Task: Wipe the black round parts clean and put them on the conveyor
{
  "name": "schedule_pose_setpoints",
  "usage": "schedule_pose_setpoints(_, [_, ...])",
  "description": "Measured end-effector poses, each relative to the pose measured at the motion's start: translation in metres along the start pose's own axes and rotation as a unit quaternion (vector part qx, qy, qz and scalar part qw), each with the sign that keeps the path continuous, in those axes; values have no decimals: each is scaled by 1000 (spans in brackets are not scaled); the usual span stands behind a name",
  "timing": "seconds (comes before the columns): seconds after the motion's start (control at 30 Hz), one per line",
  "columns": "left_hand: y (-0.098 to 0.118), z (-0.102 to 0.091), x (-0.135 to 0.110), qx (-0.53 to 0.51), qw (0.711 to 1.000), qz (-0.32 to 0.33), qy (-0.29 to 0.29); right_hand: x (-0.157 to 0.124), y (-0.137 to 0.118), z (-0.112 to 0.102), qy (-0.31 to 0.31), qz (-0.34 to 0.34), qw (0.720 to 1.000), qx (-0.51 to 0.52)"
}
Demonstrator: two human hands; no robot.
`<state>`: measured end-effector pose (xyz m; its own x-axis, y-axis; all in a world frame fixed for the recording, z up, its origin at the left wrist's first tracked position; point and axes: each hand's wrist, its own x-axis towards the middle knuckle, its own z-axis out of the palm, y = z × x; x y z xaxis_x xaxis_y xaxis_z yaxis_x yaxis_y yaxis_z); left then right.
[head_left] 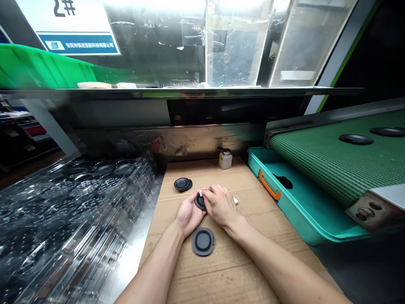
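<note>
Cradling dark disc (pixel 199 202) in left hand (pixel 189 214), pinching white piece (pixel 200 194) at it with right hand (pixel 219 204); apparently wiping or fitting, likely needing steady left support next.

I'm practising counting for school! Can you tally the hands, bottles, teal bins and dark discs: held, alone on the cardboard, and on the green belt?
Hands, left hand and right hand: 2
Bottle: 1
Teal bin: 1
Held disc: 1
Lone disc on the cardboard: 1
Belt discs on the green belt: 2
Total: 8
</note>
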<state>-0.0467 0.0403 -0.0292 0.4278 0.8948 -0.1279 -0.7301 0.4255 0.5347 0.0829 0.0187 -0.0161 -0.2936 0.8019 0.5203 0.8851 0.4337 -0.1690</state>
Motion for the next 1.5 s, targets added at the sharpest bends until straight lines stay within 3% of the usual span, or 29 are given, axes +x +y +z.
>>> schedule_pose_setpoints(0.23, [-2,-1,1,-2,1000,4,13,-3,-4,1,9,36,998,59])
schedule_pose_setpoints(0.4, [0,2,-2,-2,999,-7,47,-9,-7,5,-17,-13,986,167])
schedule_pose_setpoints(0.63, [-2,3,-1,7,1000,7,27,-10,3,2,-6,33,991,131])
schedule_pose_setpoints(0.77, [-2,6,-3,6,998,-9,55,-7,-10,4,-10,-13,985,170])
schedule_pose_setpoints(0.97, [2,4,-2,0,998,-4,55,-17,5,-8,-61,-5,993,100])
schedule_pose_setpoints(1.17, [0,2,0,6,1000,2,30,-13,16,-10,-25,29,999,26])
schedule_pose_setpoints(1.33, [-4,1,1,32,999,9,23,-6,2,-1,-21,-39,996,77])
schedule_pose_setpoints(1.5, [-5,1,3,30,999,10,-14,2,2,1,17,7,1000,12])
